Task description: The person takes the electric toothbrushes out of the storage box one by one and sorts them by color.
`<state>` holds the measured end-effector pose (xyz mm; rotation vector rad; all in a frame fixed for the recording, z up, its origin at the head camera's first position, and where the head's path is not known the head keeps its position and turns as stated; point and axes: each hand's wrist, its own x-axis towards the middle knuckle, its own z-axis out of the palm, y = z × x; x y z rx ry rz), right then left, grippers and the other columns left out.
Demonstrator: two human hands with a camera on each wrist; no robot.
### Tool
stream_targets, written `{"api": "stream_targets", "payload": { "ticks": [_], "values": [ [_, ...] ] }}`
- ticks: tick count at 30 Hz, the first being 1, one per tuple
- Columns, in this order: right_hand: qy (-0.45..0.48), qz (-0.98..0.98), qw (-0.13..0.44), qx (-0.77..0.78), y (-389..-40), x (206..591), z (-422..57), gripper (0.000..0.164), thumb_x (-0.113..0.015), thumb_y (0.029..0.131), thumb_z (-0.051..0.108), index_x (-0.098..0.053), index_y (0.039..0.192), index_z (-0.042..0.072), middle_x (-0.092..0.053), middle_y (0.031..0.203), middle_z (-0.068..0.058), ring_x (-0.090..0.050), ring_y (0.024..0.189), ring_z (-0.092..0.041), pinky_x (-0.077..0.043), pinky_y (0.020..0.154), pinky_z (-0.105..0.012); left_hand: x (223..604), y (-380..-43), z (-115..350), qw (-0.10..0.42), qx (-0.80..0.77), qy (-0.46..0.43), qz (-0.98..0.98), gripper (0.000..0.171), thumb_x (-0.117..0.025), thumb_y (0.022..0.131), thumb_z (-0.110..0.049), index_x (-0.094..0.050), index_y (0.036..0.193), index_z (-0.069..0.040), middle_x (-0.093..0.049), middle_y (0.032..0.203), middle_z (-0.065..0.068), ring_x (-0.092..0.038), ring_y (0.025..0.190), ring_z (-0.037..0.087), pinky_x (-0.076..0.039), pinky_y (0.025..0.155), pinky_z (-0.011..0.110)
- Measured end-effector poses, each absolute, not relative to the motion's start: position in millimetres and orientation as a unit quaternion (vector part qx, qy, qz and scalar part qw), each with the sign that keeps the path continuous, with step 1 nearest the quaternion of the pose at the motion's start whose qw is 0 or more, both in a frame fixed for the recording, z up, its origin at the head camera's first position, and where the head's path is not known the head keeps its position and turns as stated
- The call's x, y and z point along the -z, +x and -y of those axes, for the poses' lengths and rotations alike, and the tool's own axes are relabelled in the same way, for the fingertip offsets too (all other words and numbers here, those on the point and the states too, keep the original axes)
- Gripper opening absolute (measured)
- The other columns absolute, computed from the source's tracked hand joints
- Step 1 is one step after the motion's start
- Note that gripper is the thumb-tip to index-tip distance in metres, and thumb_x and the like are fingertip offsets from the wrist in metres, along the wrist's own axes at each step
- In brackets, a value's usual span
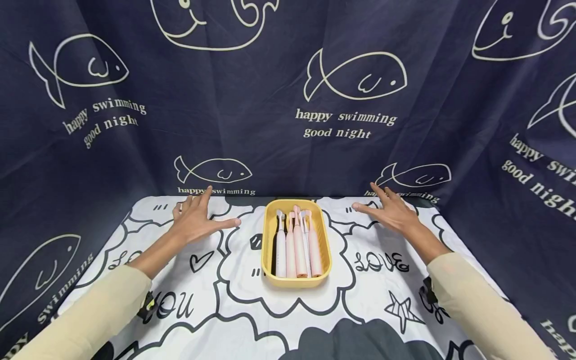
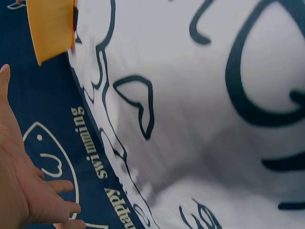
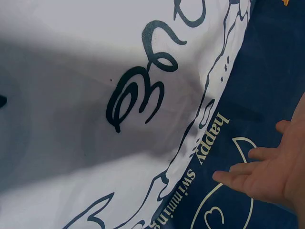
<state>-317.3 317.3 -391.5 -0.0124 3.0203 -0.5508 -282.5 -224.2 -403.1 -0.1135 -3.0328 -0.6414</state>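
A yellow basket (image 1: 297, 283) sits mid-table in the head view, holding several electric toothbrushes side by side. Among them are a pink toothbrush (image 1: 300, 250), a white toothbrush (image 1: 281, 255) and a black one (image 1: 274, 255) along the left wall. To the left of the basket, my left hand (image 1: 193, 222) hovers with fingers spread and thumb pointing toward it. On the other side my right hand (image 1: 393, 212) is spread in the same way, apart from the basket. Neither hand holds anything. The left wrist view catches a corner of the basket (image 2: 51, 28) beyond the left hand (image 2: 33, 181).
A white cloth with black cartoon outlines and lettering (image 1: 198, 290) covers the table. Dark blue fabric (image 1: 270, 125) printed with fish and words hangs behind it and at both sides. Dark objects, partly hidden, lie by each forearm.
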Motion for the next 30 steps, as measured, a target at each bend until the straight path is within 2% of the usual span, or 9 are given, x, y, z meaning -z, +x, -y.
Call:
{"api": "stream_targets", "payload": {
  "ticks": [6, 15, 20, 25, 30],
  "values": [
    [-0.006, -0.981, 0.036, 0.189, -315.4, 392.4, -315.5, 0.123, -0.047, 0.093, 0.101, -0.005, 0.184, 0.029, -0.007, 0.187, -0.032, -0.016, 0.165, -0.071, -0.020, 0.118, -0.098, 405.6, -275.7, 210.0, 0.007, 0.217, -0.043, 0.975, 0.146, -0.067, 0.082, -0.098, -0.005, 0.183, -0.013, -0.021, 0.185, 0.031, -0.014, 0.172, 0.058, -0.007, 0.136, 0.081],
    [-0.005, -0.979, 0.036, 0.200, -313.8, 396.0, -312.9, 0.121, -0.047, 0.094, 0.099, -0.010, 0.184, 0.026, -0.008, 0.185, -0.036, -0.017, 0.165, -0.070, -0.021, 0.119, -0.097, 406.3, -268.1, 188.0, -0.003, 0.247, -0.054, 0.967, 0.154, -0.070, 0.079, -0.099, -0.001, 0.183, -0.010, -0.032, 0.180, 0.035, -0.029, 0.169, 0.055, -0.011, 0.136, 0.079],
    [-0.010, -0.977, 0.041, 0.207, -313.9, 396.2, -309.8, 0.121, -0.045, 0.095, 0.099, -0.012, 0.184, 0.023, -0.010, 0.185, -0.037, -0.019, 0.167, -0.067, -0.023, 0.123, -0.093, 406.4, -262.7, 177.4, 0.000, 0.256, -0.062, 0.965, 0.156, -0.072, 0.078, -0.099, -0.001, 0.182, -0.008, -0.046, 0.172, 0.035, -0.043, 0.162, 0.052, -0.021, 0.134, 0.076],
    [-0.008, -0.974, 0.052, 0.219, -314.1, 396.8, -305.0, 0.123, -0.044, 0.095, 0.099, -0.013, 0.183, 0.019, -0.013, 0.185, -0.036, -0.020, 0.168, -0.063, -0.024, 0.127, -0.088, 406.5, -257.0, 167.7, -0.012, 0.272, -0.065, 0.960, 0.157, -0.073, 0.077, -0.098, 0.002, 0.183, -0.010, -0.047, 0.172, 0.033, -0.043, 0.164, 0.049, -0.023, 0.133, 0.071],
    [-0.008, -0.970, 0.060, 0.235, -313.9, 399.5, -300.9, 0.123, -0.046, 0.096, 0.098, -0.014, 0.183, 0.017, -0.015, 0.184, -0.037, -0.021, 0.168, -0.063, -0.024, 0.129, -0.086, 408.3, -251.8, 159.4, -0.022, 0.282, -0.068, 0.957, 0.158, -0.075, 0.076, -0.098, 0.004, 0.183, -0.014, -0.041, 0.178, 0.030, -0.039, 0.167, 0.049, -0.023, 0.135, 0.076]
  ]
}}
